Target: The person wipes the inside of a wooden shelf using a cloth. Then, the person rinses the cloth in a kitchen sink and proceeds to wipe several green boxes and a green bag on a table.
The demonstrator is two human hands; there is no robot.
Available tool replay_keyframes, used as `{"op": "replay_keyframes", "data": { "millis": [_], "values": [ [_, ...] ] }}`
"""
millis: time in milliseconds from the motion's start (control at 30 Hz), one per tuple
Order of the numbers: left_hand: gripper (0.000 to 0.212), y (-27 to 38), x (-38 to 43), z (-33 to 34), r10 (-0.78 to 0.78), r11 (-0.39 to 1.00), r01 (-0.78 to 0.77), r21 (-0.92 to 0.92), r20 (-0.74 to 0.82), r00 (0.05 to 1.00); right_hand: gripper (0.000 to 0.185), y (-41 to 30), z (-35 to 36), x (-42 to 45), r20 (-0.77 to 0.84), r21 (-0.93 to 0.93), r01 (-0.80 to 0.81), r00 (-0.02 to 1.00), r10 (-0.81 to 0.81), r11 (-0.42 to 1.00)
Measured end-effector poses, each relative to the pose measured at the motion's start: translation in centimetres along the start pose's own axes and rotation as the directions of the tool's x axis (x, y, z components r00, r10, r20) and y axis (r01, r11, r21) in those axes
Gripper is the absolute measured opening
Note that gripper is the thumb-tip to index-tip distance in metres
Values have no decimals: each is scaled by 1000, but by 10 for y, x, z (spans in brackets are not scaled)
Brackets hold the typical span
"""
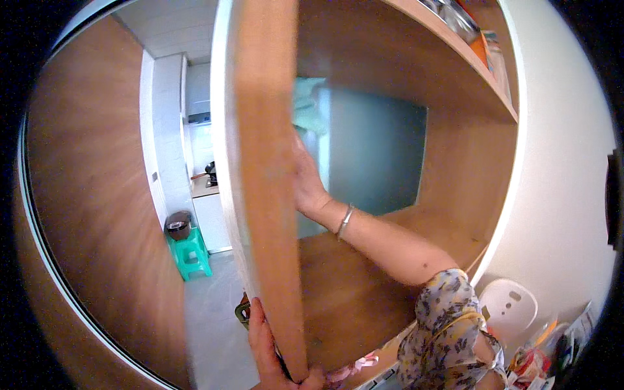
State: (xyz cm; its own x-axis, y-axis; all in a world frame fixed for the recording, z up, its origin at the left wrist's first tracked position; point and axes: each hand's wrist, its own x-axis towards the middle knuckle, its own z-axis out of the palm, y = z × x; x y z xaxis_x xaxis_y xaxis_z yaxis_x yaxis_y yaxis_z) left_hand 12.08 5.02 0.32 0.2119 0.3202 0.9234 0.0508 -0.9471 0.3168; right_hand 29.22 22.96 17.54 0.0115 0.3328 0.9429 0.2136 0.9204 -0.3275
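Observation:
A long wooden board (270, 195) stands upright close before me, its narrow side towards the camera. My left hand (273, 341) grips its lower end, fingers on the left side and thumb near the bottom edge. My right hand (309, 183), with a bracelet (345, 222) at the wrist, reaches from the lower right and holds the board's right side around mid-height; its fingertips are hidden behind the board. Behind is an open wooden cabinet compartment (468, 170) with a blue-grey panel (380, 151) at its back. Pale green cloth (310, 105) shows partly beside the board.
A shelf (468, 58) above holds assorted items. At left are a wooden panel (92, 195), a green plastic stool (192, 253) bearing a dark rice cooker (179, 225), and a kitchen counter (206, 187) with a pan. A white plastic seat part (509, 304) and clutter lie lower right.

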Motion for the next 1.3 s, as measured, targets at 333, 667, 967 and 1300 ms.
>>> {"op": "replay_keyframes", "data": {
  "millis": [333, 667, 967, 1300],
  "values": [
    [86, -10, -2, -8, 97, 995, -98, -15, -62, 993, 41, 47, -4, 12, 652, -678, 664, 741, -159, 316],
    [84, -11, -5, -13, 97, 994, -95, 45, -66, 993, 32, 162, -270, 32, 36, -998, 32, 997, 71, 62],
    [84, -23, -2, -21, -29, 999, 31, 30, -71, 997, 37, 179, -230, -1, -156, -985, -168, 966, 204, 42],
    [87, 6, -11, -27, -292, 953, 282, 113, 86, 953, 54, 11, -84, 56, 134, -990, 133, 845, 518, 40]
  ]
}}
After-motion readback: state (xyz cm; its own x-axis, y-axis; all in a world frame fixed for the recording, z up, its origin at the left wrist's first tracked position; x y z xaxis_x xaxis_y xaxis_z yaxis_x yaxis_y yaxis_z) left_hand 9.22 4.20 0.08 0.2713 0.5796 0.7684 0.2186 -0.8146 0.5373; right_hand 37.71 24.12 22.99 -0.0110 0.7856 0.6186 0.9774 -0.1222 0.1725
